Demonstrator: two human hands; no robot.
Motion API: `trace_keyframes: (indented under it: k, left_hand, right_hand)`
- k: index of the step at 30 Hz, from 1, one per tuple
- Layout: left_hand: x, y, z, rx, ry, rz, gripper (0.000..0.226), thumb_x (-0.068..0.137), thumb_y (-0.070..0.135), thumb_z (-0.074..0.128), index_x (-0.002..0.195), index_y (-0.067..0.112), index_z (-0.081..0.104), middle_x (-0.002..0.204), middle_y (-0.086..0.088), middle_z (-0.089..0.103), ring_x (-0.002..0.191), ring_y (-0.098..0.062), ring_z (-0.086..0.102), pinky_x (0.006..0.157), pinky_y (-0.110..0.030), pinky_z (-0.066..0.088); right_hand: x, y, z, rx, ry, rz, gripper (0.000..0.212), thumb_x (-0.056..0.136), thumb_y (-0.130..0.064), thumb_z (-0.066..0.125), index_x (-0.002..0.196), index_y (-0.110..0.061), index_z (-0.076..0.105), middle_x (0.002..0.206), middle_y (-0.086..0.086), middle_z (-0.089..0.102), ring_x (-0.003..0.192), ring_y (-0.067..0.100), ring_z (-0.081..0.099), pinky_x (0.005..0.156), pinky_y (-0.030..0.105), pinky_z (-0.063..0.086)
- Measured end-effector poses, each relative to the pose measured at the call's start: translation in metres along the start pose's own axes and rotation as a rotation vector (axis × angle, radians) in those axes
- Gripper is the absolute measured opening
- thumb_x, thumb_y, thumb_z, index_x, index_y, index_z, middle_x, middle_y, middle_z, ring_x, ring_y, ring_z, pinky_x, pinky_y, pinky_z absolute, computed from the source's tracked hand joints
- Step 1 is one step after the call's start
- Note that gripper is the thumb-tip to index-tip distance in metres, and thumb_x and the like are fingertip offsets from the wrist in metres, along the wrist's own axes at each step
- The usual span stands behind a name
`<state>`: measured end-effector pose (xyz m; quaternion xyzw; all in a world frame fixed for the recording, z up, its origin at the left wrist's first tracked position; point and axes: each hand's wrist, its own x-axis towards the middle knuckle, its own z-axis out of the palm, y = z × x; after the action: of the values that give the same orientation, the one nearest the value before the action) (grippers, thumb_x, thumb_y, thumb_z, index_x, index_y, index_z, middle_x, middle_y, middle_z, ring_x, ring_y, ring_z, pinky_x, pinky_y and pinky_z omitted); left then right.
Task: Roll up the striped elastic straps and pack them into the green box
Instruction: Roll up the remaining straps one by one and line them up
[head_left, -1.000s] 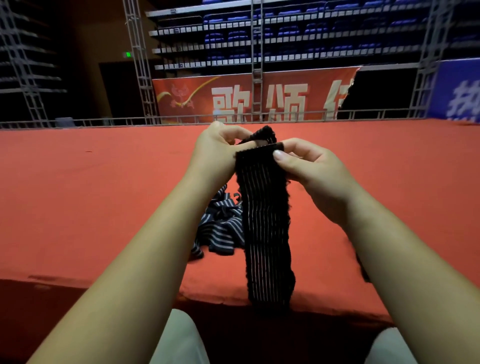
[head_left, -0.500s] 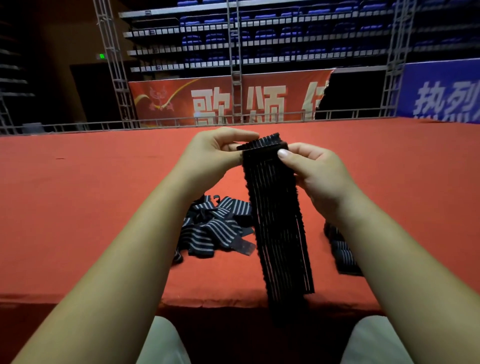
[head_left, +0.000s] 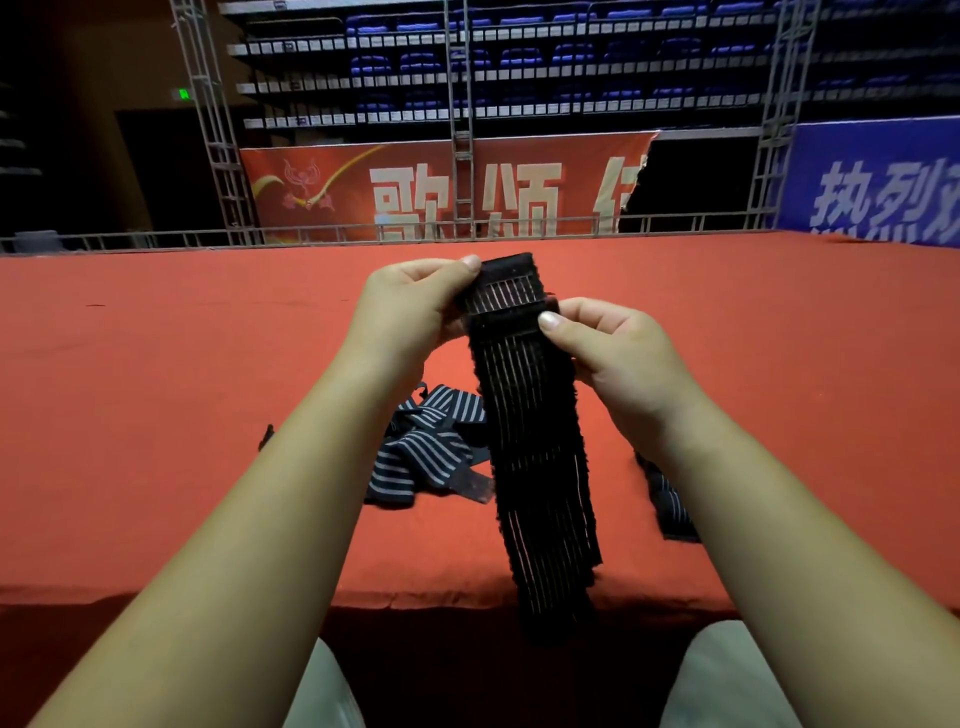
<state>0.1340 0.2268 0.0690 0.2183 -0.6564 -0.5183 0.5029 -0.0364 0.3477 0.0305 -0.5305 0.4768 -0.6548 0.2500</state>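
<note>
Compared with half a second ago, the top end of the strap (head_left: 530, 441) is now turned over into a first short fold, where before it stood up as a loose fringe. The left hand (head_left: 410, 312) pinches this fold from the left, with its thumb over the upper edge. The right hand (head_left: 618, 358) grips the strap from the right, with its thumb pressed on the front just below the fold. Both hands stay in nearly the same place above the surface (head_left: 156, 415). The rest of the strap hangs down between the forearms, and its lower end passes below the near edge of the surface.

The surface is wide and covered in red. Behind it runs a low metal rail (head_left: 311, 234), then come tall trusses (head_left: 208, 119), a red banner (head_left: 415, 187) with large pale characters, a blue banner (head_left: 872, 182) on the right, and rows of blue seats (head_left: 519, 57) high in the dark room.

A pile (head_left: 426, 452) of striped straps lies on the surface, partly hidden by the left forearm and the hanging strap. One more strap, the side strap (head_left: 672, 514), lies at the right and is mostly covered by the right forearm. Pale trousers (head_left: 727, 675) show at the bottom
</note>
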Motion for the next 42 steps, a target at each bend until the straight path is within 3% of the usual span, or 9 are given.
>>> trace_keyframes:
  k: [2,12,21,24,29,31,35,40,42]
  left_hand:
    - [-0.001,0.003,0.000,-0.004,-0.012,-0.022,0.025,0.102,0.026,0.074,0.106,0.002,0.080,0.102,-0.017,0.082,0.094,-0.034,0.078,0.085,-0.044,0.066]
    - [-0.011,0.038,0.005,-0.007,-0.169,-0.012,0.026,0.106,0.027,0.069,0.106,0.003,0.080,0.096,-0.009,0.081,0.091,-0.020,0.076,0.089,-0.042,0.065]
    - [-0.015,0.035,0.010,-0.052,-0.207,-0.022,0.047,0.113,0.034,0.055,0.122,-0.009,0.073,0.118,-0.030,0.076,0.096,-0.025,0.072,0.087,-0.033,0.062]
    - [-0.016,0.034,0.011,-0.033,-0.209,-0.020,0.047,0.114,0.036,0.053,0.120,-0.006,0.075,0.101,-0.019,0.076,0.084,-0.017,0.071,0.083,-0.032,0.061]
    - [-0.019,0.032,0.012,-0.050,-0.256,-0.008,0.051,0.114,0.040,0.051,0.114,-0.005,0.076,0.097,-0.018,0.058,0.074,-0.013,0.066,0.084,-0.032,0.059]
    - [-0.023,0.032,0.012,-0.057,-0.281,0.012,0.045,0.111,0.038,0.055,0.113,-0.001,0.076,0.096,-0.014,0.068,0.082,-0.015,0.072,0.089,-0.033,0.059]
    - [-0.027,0.029,0.009,-0.026,-0.288,0.101,0.028,0.107,0.013,0.064,0.131,0.001,0.073,0.121,-0.019,0.079,0.116,-0.033,0.076,0.105,-0.044,0.059]
    - [-0.030,0.033,0.009,-0.063,-0.196,0.066,0.025,0.109,0.016,0.063,0.124,0.001,0.076,0.113,-0.018,0.081,0.106,-0.029,0.079,0.088,-0.036,0.065]
    - [-0.031,0.036,0.011,-0.121,-0.205,0.041,0.025,0.109,0.017,0.062,0.121,-0.001,0.075,0.103,-0.017,0.081,0.088,-0.023,0.079,0.072,-0.029,0.066]
  right_hand:
    - [0.000,-0.003,0.001,-0.002,0.019,-0.009,0.016,0.106,-0.015,0.063,0.107,-0.008,0.078,0.097,0.003,0.078,0.088,0.016,0.069,0.087,0.036,0.055]
    - [0.013,-0.033,-0.004,-0.007,0.166,-0.075,0.016,0.106,-0.020,0.066,0.105,-0.012,0.080,0.095,0.002,0.080,0.084,0.013,0.073,0.074,0.027,0.059]
    - [0.010,-0.032,0.001,-0.018,0.194,-0.053,0.017,0.106,-0.021,0.067,0.095,-0.013,0.078,0.085,-0.002,0.078,0.076,0.010,0.071,0.068,0.025,0.057]
    - [0.010,-0.031,0.002,-0.024,0.205,-0.050,0.018,0.105,-0.022,0.068,0.093,-0.015,0.078,0.086,-0.001,0.079,0.076,0.011,0.072,0.067,0.024,0.056]
    - [0.010,-0.028,0.003,-0.037,0.243,-0.056,0.021,0.105,-0.025,0.068,0.099,-0.007,0.078,0.096,0.010,0.081,0.084,0.017,0.074,0.081,0.041,0.060]
    - [0.011,-0.027,0.004,-0.028,0.256,-0.057,0.023,0.105,-0.026,0.068,0.099,-0.005,0.076,0.093,0.009,0.081,0.083,0.018,0.073,0.083,0.044,0.060]
    - [0.009,-0.032,0.004,-0.016,0.240,-0.073,0.022,0.104,-0.024,0.070,0.095,-0.004,0.073,0.088,0.006,0.077,0.080,0.018,0.071,0.079,0.042,0.058]
    - [0.008,-0.039,0.007,-0.015,0.217,-0.122,0.016,0.102,-0.028,0.073,0.099,-0.012,0.069,0.085,0.000,0.073,0.077,0.015,0.067,0.073,0.039,0.056]
    - [0.008,-0.042,0.009,0.017,0.223,-0.124,0.019,0.101,-0.027,0.075,0.104,-0.010,0.067,0.089,0.002,0.075,0.080,0.015,0.069,0.074,0.038,0.057]
